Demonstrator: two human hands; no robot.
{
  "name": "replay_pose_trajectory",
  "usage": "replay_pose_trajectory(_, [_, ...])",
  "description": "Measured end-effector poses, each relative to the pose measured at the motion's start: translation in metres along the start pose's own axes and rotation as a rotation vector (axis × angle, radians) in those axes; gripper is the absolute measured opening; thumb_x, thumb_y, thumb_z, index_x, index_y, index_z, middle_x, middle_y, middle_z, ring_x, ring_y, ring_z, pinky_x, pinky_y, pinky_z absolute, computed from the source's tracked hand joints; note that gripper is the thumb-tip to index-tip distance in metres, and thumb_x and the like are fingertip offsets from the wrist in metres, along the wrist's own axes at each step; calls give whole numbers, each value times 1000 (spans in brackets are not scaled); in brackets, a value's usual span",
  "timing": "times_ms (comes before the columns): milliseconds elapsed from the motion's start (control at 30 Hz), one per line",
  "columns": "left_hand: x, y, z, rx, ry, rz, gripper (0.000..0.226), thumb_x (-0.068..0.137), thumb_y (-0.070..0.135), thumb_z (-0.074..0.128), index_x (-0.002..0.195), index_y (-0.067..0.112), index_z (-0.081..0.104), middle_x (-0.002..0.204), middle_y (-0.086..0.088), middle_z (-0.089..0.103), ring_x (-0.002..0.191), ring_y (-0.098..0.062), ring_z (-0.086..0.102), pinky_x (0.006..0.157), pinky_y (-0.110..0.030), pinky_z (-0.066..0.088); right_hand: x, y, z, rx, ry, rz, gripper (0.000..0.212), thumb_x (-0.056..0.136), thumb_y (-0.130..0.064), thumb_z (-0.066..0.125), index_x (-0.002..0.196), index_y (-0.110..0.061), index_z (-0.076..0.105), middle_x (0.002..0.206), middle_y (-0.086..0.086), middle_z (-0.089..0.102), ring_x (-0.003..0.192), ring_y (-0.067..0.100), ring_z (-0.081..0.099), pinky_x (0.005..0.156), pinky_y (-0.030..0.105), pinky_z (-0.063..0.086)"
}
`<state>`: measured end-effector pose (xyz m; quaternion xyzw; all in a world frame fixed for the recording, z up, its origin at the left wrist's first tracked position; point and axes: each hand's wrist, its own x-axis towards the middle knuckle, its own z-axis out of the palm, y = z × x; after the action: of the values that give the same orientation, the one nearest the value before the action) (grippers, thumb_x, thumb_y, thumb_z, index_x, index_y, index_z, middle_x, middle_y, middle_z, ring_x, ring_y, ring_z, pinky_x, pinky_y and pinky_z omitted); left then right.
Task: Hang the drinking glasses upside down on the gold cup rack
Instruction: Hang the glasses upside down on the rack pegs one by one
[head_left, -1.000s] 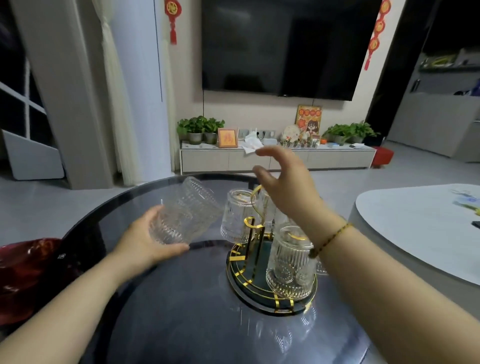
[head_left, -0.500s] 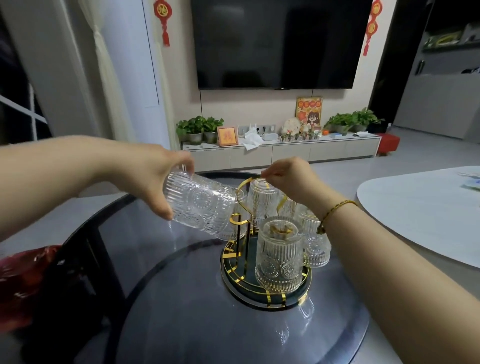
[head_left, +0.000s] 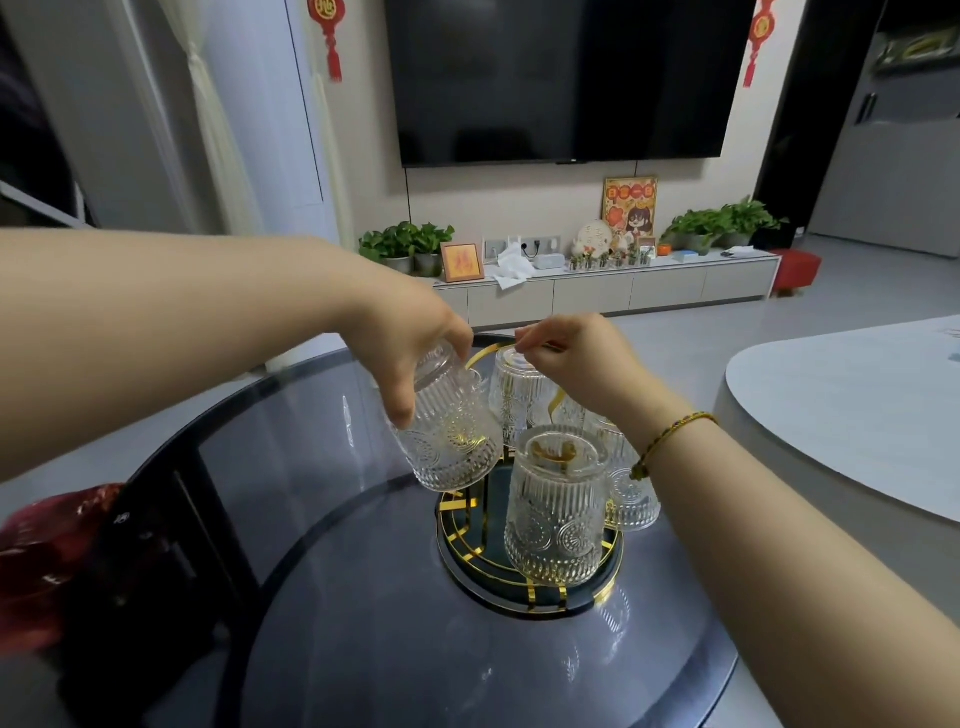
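Note:
The gold cup rack (head_left: 470, 538) stands on a round dark tray with gold rim at the middle of the glass table. Several ribbed clear glasses hang upside down on it, the nearest one (head_left: 556, 512) in front. My left hand (head_left: 402, 338) grips the base of another ribbed glass (head_left: 449, 434), mouth down and slightly tilted, at the rack's left side over a gold prong. My right hand (head_left: 582, 358) pinches the gold loop handle (head_left: 491, 351) at the rack's top. A braided bracelet is on my right wrist.
The round dark glass table (head_left: 363, 623) has a red glossy object (head_left: 36, 561) at its left edge. A pale oval table (head_left: 852, 415) lies to the right. A TV cabinet with plants and frames stands beyond.
My left hand has turned the glass from lying sideways to nearly mouth down and lowered it at the rack's left side. My right hand stays on the rack's top handle.

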<state>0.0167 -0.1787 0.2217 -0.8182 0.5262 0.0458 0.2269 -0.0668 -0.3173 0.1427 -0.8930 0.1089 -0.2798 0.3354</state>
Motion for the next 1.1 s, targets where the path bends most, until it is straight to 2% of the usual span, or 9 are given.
replay_pose_trajectory(133, [6, 1, 4, -32, 2, 37, 72, 63, 38, 74, 124, 29, 38, 70, 21, 36, 60, -4, 40, 42, -9, 35, 0, 3, 1, -15, 9, -20, 15, 82, -14, 54, 89, -12, 67, 112, 8, 66, 98, 22, 60, 87, 42, 51])
replay_pose_trajectory(167, [9, 1, 4, -46, -1, 48, 73, 63, 37, 74, 125, 30, 37, 79, 20, 39, 66, -6, 42, 49, -8, 34, 0, 3, 1, -16, 13, -24, 15, 82, -14, 54, 89, -12, 67, 112, 8, 66, 98, 21, 60, 87, 41, 50])
replay_pose_trajectory(233, [15, 3, 8, -62, -17, 65, 74, 64, 37, 75, 126, 33, 35, 104, 9, 43, 87, -10, 42, 69, -18, 37, -1, 4, 1, -13, 16, -26, 15, 82, -15, 54, 90, -12, 67, 113, 7, 65, 99, 21, 60, 87, 41, 50])
replay_pose_trajectory(300, [21, 5, 11, -83, -43, 85, 76, 64, 35, 75, 127, 34, 33, 122, 1, 44, 101, -15, 41, 81, -27, 36, -1, 4, 2, -12, 18, -25, 15, 82, -15, 54, 90, -13, 67, 114, 6, 65, 99, 21, 59, 88, 42, 50])
replay_pose_trajectory(467, [29, 7, 21, -112, -74, 109, 84, 66, 35, 74, 133, 36, 24, 142, -2, 33, 126, -20, 35, 101, -33, 32, -2, 5, 2, 12, 17, -15, 15, 82, -14, 54, 90, -12, 66, 115, 7, 64, 102, 22, 59, 89, 44, 49])
replay_pose_trajectory(567, [28, 2, 26, -186, -48, 85, 89, 64, 33, 77, 133, 33, 20, 141, -3, 36, 123, -22, 40, 98, -32, 35, -3, 6, 3, 16, 20, -26, 15, 82, -13, 54, 91, -10, 66, 116, 7, 64, 101, 23, 58, 90, 43, 49])
replay_pose_trajectory(700, [25, 4, 35, -262, 24, 80, 82, 57, 31, 81, 117, 28, 26, 123, -9, 51, 103, -25, 53, 88, -43, 49, -4, 6, 5, 10, 40, -27, 14, 82, -13, 54, 90, -11, 66, 117, 5, 63, 101, 22, 58, 88, 39, 49])
replay_pose_trajectory(767, [26, 6, 41, -278, 55, 92, 78, 57, 30, 81, 116, 26, 30, 122, -6, 51, 99, -22, 53, 80, -35, 50, -4, 7, 5, 11, 49, -28, 14, 81, -13, 54, 89, -11, 66, 117, 4, 63, 102, 20, 57, 87, 36, 48])
replay_pose_trajectory(1100, [29, 8, 60, -391, 84, 150, 73, 60, 30, 79, 121, 32, 38, 126, 5, 47, 95, -7, 41, 73, -16, 33, -5, 9, 7, 10, 57, -29, 15, 82, -12, 54, 90, -11, 66, 120, 4, 62, 106, 18, 55, 87, 30, 44])
